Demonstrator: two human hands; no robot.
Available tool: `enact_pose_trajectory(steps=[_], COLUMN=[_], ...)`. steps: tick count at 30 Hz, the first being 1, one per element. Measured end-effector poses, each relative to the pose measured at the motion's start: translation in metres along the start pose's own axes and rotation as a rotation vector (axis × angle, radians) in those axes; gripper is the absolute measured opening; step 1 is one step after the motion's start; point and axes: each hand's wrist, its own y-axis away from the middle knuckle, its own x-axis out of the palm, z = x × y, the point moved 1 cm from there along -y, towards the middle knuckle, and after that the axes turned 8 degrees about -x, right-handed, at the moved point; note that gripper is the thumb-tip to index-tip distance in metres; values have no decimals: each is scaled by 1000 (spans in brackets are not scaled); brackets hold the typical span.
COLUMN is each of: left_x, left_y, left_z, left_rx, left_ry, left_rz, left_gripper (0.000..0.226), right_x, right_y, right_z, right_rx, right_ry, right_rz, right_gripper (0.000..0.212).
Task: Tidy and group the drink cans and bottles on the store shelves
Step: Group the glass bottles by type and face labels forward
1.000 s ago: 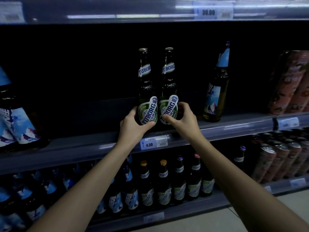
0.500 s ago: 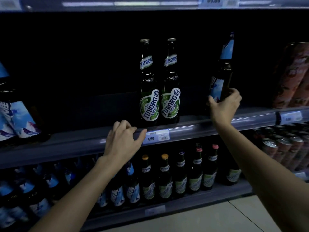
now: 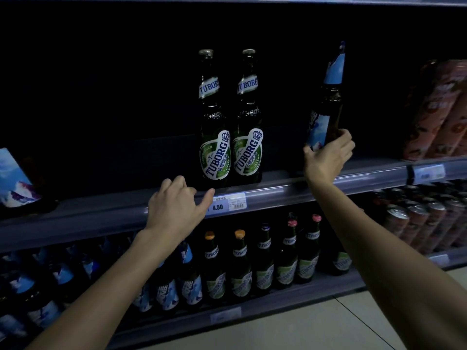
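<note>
Our right grip [image 3: 327, 157] wraps the blue-labelled bottle [image 3: 328, 104], tilted over the middle shelf [image 3: 366, 181], right of the two upright Tuborg bottles [image 3: 216, 147]. Our left grip [image 3: 174, 213] rests relaxed on the shelf edge, holding nothing.

The left green bottle [image 3: 215, 152] and the right green bottle [image 3: 248, 150] on the middle shelf are each showing TUBORG on a neck band. Each is showing it again, with GREEN beside it, on an oval body label. On the shelf edge just below them, a price tag [image 3: 228, 203] is reading 4.50. The lower-shelf bottles [image 3: 288, 258] are carrying TUBORG on their necks. The blue-labelled bottle [image 3: 329, 102] and the far-right price tag [image 3: 427, 174] are showing print too blurred to read.
</note>
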Motion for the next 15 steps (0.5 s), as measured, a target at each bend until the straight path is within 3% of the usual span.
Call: enact_pose_trajectory(steps=[6, 12, 15], left_x=[-2, -3, -4], left_y=[4, 3, 3], left_z=[-9, -10, -8], left_rx=[23, 22, 24], left_ry=[-121, -118, -85], left_rz=[29, 34, 37], left_gripper=[65, 66, 66], right_x=[1, 8, 8], right_y=[-1, 3, 0], right_z=[0, 2, 7], right_rx=[8, -6, 24], right_ry=[-46, -82, -108], right_rz=[26, 60, 46], right_gripper=[70, 82, 78])
